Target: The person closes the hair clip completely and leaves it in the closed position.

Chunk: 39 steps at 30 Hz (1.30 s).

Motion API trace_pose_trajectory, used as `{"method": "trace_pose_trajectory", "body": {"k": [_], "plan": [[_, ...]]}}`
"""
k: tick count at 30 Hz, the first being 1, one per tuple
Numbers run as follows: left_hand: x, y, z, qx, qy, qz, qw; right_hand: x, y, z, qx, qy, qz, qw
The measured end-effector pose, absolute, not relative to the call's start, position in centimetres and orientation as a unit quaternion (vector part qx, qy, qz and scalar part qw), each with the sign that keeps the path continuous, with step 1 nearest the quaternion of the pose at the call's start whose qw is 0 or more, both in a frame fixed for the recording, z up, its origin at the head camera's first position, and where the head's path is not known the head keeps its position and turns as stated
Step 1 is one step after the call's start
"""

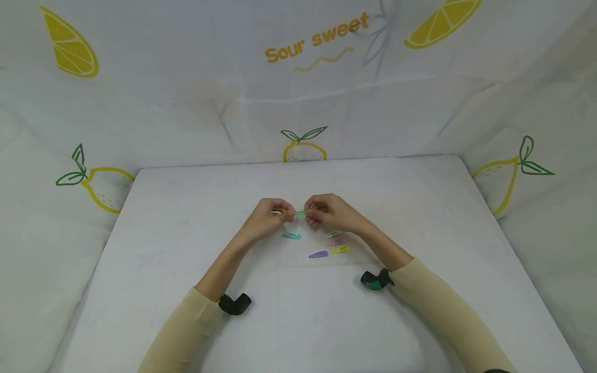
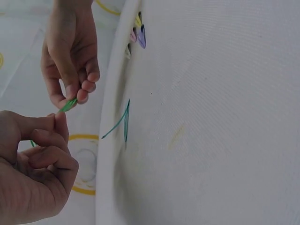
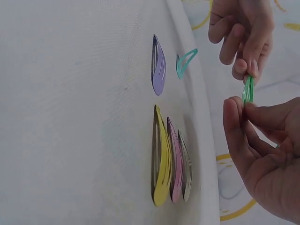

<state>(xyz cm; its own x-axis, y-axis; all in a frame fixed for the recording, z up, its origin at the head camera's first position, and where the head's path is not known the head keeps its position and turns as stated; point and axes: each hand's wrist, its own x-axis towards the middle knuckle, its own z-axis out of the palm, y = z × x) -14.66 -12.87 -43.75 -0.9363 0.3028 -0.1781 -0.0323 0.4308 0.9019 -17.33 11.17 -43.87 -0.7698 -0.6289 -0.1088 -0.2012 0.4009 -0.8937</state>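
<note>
Both hands hold a green snap hair clip [image 1: 300, 213] above the table. My left hand [image 1: 267, 220] pinches one end between thumb and fingertips. The other end is pinched by my right hand [image 1: 337, 211]. A teal hair clip [image 2: 126, 123] lies on the table nearest my left hand, its two parts spread apart in the left wrist view. Below my right hand lie a pale clip [image 3: 186, 166], a pink clip [image 3: 175, 164] and a yellow clip [image 3: 162, 164], side by side. Left of the yellow one in the head view is a purple clip [image 1: 318, 254].
A white cloth covers the table [image 1: 154, 269]. Behind it hangs a white curtain [image 1: 186, 119] printed with lemons and lettering. Black wrist-worn devices sit by the sleeve cuffs, one on the left [image 1: 235, 304] and one on the right [image 1: 375, 280].
</note>
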Motion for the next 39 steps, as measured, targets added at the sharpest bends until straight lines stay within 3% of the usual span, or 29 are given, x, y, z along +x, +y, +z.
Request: {"method": "trace_pose_trajectory", "body": {"k": [39], "plan": [[-14.0,-12.7,-44.0,0.079,0.827,0.535,0.152,-16.6,12.3,-43.4,-0.231,0.781,-0.530,0.236]]}}
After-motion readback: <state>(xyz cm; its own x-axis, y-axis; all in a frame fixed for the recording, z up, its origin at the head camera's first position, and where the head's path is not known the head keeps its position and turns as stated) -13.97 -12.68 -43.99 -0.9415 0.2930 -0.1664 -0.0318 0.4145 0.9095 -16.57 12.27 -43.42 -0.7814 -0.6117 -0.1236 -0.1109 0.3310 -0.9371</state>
